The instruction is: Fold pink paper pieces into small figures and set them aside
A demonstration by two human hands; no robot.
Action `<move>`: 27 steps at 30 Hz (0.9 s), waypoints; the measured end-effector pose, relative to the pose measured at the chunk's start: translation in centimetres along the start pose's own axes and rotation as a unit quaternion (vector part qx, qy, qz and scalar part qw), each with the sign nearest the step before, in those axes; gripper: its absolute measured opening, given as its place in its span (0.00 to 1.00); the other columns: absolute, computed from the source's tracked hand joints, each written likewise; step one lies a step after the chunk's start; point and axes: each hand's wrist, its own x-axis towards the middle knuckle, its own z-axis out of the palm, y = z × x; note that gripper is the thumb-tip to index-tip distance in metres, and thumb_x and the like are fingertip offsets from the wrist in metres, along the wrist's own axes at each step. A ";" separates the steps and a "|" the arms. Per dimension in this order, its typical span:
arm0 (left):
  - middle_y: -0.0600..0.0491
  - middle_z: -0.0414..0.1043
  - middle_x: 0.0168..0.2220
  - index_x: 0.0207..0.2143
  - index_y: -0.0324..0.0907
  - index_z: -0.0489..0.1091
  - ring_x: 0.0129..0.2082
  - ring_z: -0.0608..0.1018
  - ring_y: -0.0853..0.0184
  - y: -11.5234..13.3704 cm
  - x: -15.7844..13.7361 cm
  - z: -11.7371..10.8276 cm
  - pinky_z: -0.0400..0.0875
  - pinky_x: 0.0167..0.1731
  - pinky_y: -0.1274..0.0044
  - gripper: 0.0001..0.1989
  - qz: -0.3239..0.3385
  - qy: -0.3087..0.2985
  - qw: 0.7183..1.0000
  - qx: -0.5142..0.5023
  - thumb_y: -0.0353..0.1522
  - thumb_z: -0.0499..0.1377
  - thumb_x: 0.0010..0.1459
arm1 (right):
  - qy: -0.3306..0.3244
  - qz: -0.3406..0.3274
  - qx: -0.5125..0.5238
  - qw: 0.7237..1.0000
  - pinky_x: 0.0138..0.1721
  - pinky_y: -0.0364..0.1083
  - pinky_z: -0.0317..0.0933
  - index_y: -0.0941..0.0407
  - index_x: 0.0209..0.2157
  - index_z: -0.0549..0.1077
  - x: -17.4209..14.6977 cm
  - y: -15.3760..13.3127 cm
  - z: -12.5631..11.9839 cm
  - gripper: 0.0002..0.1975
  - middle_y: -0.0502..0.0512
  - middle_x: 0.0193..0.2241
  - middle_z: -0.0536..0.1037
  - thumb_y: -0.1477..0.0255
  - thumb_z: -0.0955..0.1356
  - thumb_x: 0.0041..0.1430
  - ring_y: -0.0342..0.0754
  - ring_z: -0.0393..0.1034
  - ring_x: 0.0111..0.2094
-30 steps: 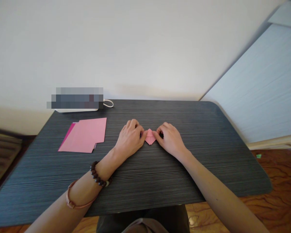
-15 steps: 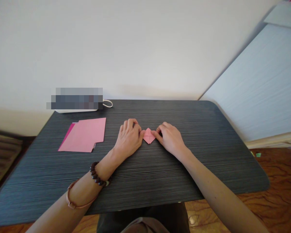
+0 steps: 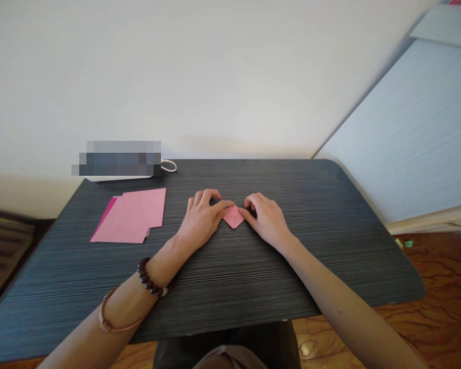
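A small folded piece of pink paper (image 3: 234,219) lies on the dark table between my two hands, its lower corner pointing toward me. My left hand (image 3: 204,213) reaches in from the left, thumb stretched over the paper's upper left part and its other fingers curled. From the right, my right hand (image 3: 267,214) presses its thumb on the paper's right corner, fingers bent. The thumbs hide part of the paper's upper edge. A beaded bracelet (image 3: 149,279) and a thin brown band (image 3: 105,324) are on my left wrist and forearm.
To the left lies a stack of pink paper sheets (image 3: 132,218) with a magenta edge showing. Behind it stands a blurred-out object (image 3: 119,159) with a white cord loop (image 3: 170,165). The dark table (image 3: 292,177) meets a white wall; a pale panel (image 3: 403,138) rises at right.
My left thumb has moved from the paper's left corner up and over its upper part. The right thumb stays at the right corner. The view has shifted slightly.
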 end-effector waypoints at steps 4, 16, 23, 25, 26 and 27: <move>0.49 0.64 0.46 0.48 0.55 0.70 0.47 0.63 0.58 -0.2 -0.1 -0.1 0.60 0.42 0.67 0.14 0.027 -0.002 0.999 0.033 0.35 0.51 0.62 | -0.001 -0.059 0.003 0.998 0.35 0.44 0.55 0.51 0.40 0.70 -0.5 0.2 0.3 0.10 0.52 0.36 0.70 0.67 0.59 0.64 0.43 0.65 0.33; 0.50 0.65 0.48 0.48 0.57 0.69 0.48 0.63 0.57 -0.4 -0.1 -0.7 0.59 0.42 0.66 0.14 0.026 -0.007 0.999 0.029 0.38 0.51 0.61 | -0.034 -0.085 -0.019 0.996 0.38 0.45 0.55 0.53 0.37 0.74 -0.8 0.5 -0.6 0.11 0.52 0.30 0.75 0.72 0.61 0.61 0.46 0.65 0.33; 0.50 0.67 0.43 0.38 0.48 0.74 0.46 0.65 0.60 -0.4 -0.1 -0.7 0.60 0.42 0.68 0.11 0.042 0.011 0.999 -0.012 0.37 0.52 0.61 | -0.029 -0.063 0.009 0.998 0.37 0.45 0.55 0.52 0.36 0.74 -0.7 0.1 -0.6 0.09 0.50 0.28 0.76 0.72 0.62 0.59 0.45 0.65 0.31; 0.51 0.68 0.42 0.36 0.47 0.74 0.44 0.66 0.60 -0.2 -0.1 -0.5 0.60 0.41 0.68 0.11 0.028 0.021 0.999 -0.016 0.38 0.52 0.61 | -0.029 -0.052 0.022 0.998 0.37 0.45 0.54 0.52 0.35 0.75 -0.6 0.1 -0.5 0.09 0.50 0.28 0.76 0.72 0.63 0.58 0.45 0.66 0.31; 0.51 0.69 0.41 0.34 0.46 0.74 0.44 0.66 0.60 0.0 0.0 -0.4 0.60 0.40 0.69 0.12 0.019 0.024 0.999 -0.015 0.39 0.52 0.60 | -0.029 -0.045 0.029 0.998 0.36 0.45 0.54 0.52 0.35 0.75 -0.6 0.0 -0.5 0.09 0.49 0.27 0.76 0.71 0.63 0.58 0.45 0.66 0.31; 0.51 0.69 0.40 0.33 0.45 0.74 0.43 0.66 0.60 0.1 0.0 -0.3 0.60 0.39 0.69 0.12 0.010 0.024 1.000 -0.012 0.39 0.52 0.60 | -0.029 -0.037 0.036 0.998 0.36 0.45 0.54 0.52 0.34 0.75 -0.5 0.0 -0.5 0.08 0.49 0.26 0.75 0.71 0.63 0.58 0.45 0.66 0.30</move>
